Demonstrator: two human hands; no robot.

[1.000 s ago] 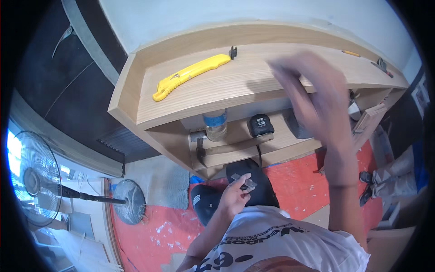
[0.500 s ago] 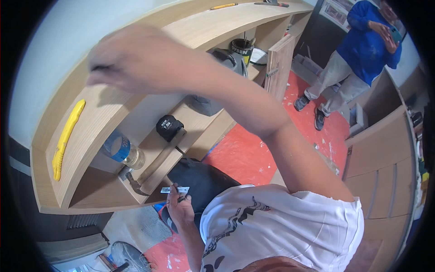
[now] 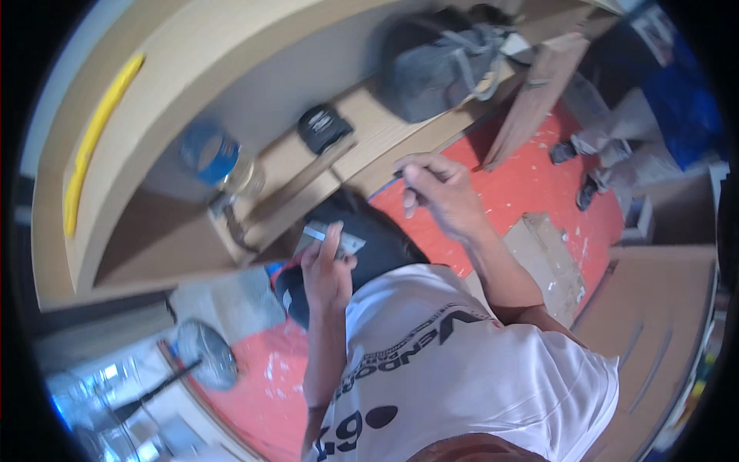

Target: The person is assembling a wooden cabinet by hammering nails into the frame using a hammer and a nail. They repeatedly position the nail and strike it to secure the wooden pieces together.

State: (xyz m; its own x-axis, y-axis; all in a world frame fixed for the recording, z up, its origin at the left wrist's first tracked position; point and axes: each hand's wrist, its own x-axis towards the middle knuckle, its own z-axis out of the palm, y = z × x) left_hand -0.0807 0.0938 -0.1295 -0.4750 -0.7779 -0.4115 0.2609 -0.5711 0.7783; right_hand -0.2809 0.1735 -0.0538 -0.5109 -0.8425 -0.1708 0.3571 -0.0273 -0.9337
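My left hand (image 3: 328,273) is closed on a small flat silvery piece (image 3: 346,243), which sticks out past the fingers in front of my dark trousers. To its right, my right hand (image 3: 448,194) is raised over the red floor covering, thumb and fingers pinched on a small dark thing (image 3: 399,174) too blurred to name. Ahead of my hands, a hammer (image 3: 296,185) with a wooden handle lies on the lower shelf. A black tape measure (image 3: 324,128) sits just behind the handle. Near the hammer's head lies a clear plastic bottle (image 3: 212,154) with a blue label.
A long yellow tool (image 3: 100,138) lies on the curved upper shelf (image 3: 165,88). A grey strapped object (image 3: 435,65) fills the shelf farther right, beside a wooden door panel (image 3: 535,100). Another person (image 3: 639,127) stands on the red floor covering (image 3: 500,196). Flattened cardboard (image 3: 546,258) lies nearer me.
My right hand has come down from above the upper shelf toward my left hand. My left hand has risen slightly with the silvery piece. The view has shifted.
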